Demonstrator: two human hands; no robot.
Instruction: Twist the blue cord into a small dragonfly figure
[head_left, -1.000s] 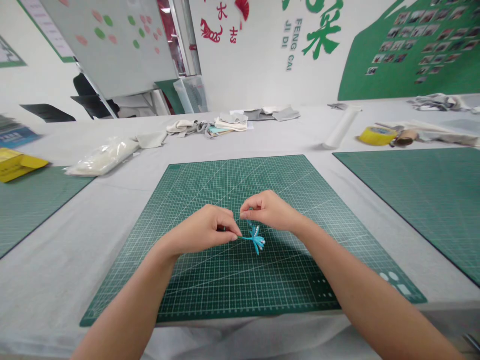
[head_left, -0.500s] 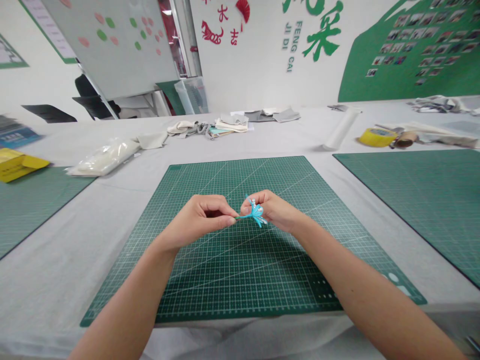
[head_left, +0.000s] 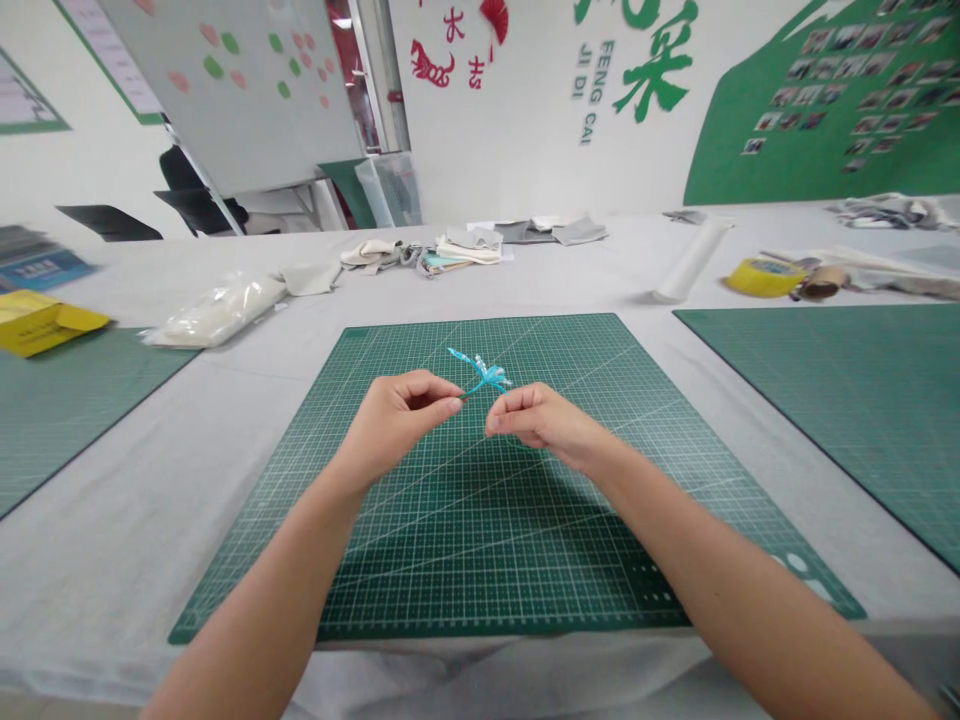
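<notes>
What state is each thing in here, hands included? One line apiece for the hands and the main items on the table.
Blue flower: held up, splayed.
Left hand: pinching the flower's stem.
Right hand: curled shut near the flower; any hold unclear.
Middle cutting mat: lying flat.
Plastic bag: filled, lying down.
White roll: rolled up, lying down.

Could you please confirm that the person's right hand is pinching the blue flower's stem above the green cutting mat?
Not quite: the head view shows the person's left hand, not the right hand, pinching the stem of the blue flower above the green cutting mat.
</notes>
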